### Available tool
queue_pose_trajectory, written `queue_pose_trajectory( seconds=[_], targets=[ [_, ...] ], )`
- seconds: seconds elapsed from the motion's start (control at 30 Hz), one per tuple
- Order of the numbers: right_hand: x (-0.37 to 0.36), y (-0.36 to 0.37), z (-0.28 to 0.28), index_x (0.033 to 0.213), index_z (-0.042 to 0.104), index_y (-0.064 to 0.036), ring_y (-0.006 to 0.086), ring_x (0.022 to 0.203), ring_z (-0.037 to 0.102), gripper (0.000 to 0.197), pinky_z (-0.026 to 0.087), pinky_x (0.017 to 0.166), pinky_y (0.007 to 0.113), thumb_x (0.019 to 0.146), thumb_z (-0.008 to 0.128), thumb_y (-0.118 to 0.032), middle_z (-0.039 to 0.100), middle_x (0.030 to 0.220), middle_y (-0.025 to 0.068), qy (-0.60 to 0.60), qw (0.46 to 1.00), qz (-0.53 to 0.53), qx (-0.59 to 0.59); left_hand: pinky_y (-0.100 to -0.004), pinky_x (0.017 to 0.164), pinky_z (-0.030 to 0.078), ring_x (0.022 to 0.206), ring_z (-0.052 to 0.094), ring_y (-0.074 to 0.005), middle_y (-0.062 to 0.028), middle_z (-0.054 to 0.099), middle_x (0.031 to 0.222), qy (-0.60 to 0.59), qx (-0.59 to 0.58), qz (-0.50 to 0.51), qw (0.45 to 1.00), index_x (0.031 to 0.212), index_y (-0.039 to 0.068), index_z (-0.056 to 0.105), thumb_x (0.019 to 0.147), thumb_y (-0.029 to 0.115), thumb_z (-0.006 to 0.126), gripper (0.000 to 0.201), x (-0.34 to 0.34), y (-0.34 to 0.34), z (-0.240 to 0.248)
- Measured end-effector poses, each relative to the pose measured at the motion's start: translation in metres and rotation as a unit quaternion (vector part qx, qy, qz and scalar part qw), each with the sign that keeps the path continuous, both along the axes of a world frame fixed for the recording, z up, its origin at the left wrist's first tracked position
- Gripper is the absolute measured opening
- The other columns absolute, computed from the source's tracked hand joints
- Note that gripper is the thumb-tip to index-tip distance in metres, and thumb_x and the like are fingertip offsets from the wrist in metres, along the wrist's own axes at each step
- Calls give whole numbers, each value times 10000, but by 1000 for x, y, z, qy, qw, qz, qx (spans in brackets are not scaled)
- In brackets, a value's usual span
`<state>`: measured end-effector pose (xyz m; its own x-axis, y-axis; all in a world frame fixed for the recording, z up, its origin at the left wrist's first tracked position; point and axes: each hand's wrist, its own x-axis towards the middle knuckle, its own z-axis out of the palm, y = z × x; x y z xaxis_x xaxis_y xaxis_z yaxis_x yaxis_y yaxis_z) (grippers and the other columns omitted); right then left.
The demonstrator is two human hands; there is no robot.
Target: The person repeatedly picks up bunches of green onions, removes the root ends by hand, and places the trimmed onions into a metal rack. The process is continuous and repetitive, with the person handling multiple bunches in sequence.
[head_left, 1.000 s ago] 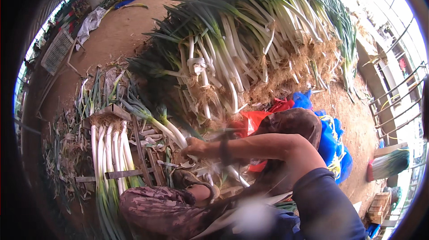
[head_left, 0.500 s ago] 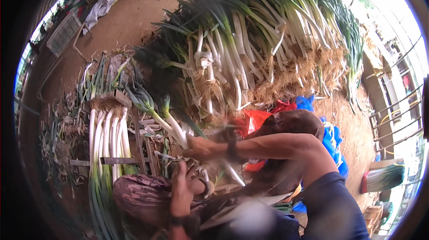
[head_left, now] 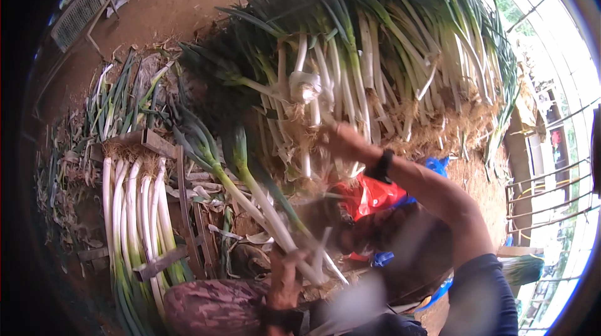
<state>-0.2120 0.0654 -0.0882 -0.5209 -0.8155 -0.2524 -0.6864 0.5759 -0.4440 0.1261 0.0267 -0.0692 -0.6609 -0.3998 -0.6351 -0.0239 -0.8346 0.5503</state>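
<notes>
My left hand is closed around the white lower stalks of a few long green onions. Their green leaves point up and away to the left, and the root ends lie over my lap. My right hand reaches to the near edge of a big pile of green onions, by the stringy roots. Motion blurs its fingers, so whether they grip anything is unclear. A white wrapping goes round some stalks just beyond that hand.
At left, a row of green onions lies in a frame with a wooden block and metal bars. Leaf scraps litter the ground there. A red plastic bag lies near my right knee. A pale crate stands far left.
My right hand has left the held green onions and moved up and right to the pile. My left hand, whose fingers were raised, now grips the stalks. The whole view has shifted a little.
</notes>
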Motion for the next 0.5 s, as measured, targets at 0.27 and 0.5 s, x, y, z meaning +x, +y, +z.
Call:
queue_pose_trajectory(
  seconds=[0.27,0.5],
  targets=[
    [-116,-88,-77,1076,624,-33,374,881,737,302,581,735,488,983,645,-320,722,985,193,304,915,-253,79,-326,663,529,690,648,-210,-80,652,813,-124,53,-29,990,1027,8,598,688,-50,712,362,-15,-3,-40],
    [-169,-36,-26,986,796,-150,171,729,612,405,466,625,348,780,784,-498,679,799,6,85,965,-246,24,-321,625,548,665,659,-211,-115,672,821,-74,48,6,996,1044,-33,601,734,-45,687,321,-8,-5,-30]
  ],
)
